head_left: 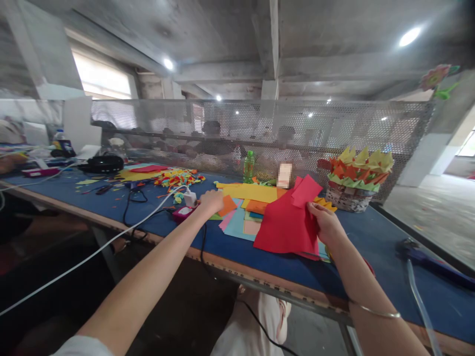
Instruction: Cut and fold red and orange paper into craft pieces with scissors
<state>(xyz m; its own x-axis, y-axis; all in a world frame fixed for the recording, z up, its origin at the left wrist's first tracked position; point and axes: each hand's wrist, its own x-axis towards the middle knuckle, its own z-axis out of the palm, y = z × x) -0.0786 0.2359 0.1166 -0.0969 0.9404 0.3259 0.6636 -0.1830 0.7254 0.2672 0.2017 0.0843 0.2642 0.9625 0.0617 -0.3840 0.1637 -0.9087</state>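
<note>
My right hand (324, 221) pinches red paper (285, 225), a large sheet with a smaller red piece (307, 191) at its top. It is raised over a pile of coloured sheets. To the left, my left hand (212, 200) is closed at the edge of an orange piece of paper (227, 205); its fingertips are hidden. Between the hands lie light blue sheets (234, 228), a yellow sheet (248, 191) and another orange piece (255, 206). The red sheet covers part of this pile.
A white charger plug (190, 198) and a pink box (182, 213) sit beside my left hand, with cables hanging over the table edge. Paper scraps (178, 179) lie farther back. A green bottle (249, 167) stands by the mesh screen (159, 136). At right are a paper-flower basket (351, 195) and a blue-handled tool (434, 262).
</note>
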